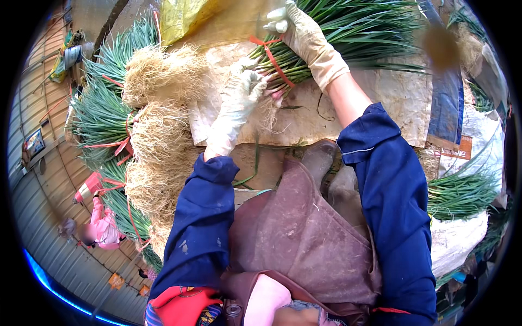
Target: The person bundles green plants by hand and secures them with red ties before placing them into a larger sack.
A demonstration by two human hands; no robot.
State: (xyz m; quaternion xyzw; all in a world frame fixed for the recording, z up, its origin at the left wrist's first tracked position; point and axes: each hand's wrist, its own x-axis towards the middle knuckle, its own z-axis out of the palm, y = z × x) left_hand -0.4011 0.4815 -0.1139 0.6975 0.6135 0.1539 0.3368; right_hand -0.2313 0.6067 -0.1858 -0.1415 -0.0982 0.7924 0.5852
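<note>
A bundle of green onions (350, 36) lies before me, its leaves toward the upper right. An orange-red plastic strip (275, 65) circles its stems near the pale bulbs. My right hand (304, 38), in a cream glove, grips the bundle from its far side beside the strip, with the fingertips partly hidden. At the root end, my left hand (242, 87), in a whitish glove, has its fingers curled against the stems. Fine roots (269, 114) hang below the bulbs. Under the bundle is a worn pale sheet (367, 106).
Tied bundles with bushy roots (159, 126) are stacked at the left. A yellow plastic bag (183, 20) lies at the top. More green onions (463, 195) rest on white sacks (458, 240) at the right. A person in pink (104, 226) is farther off at the left.
</note>
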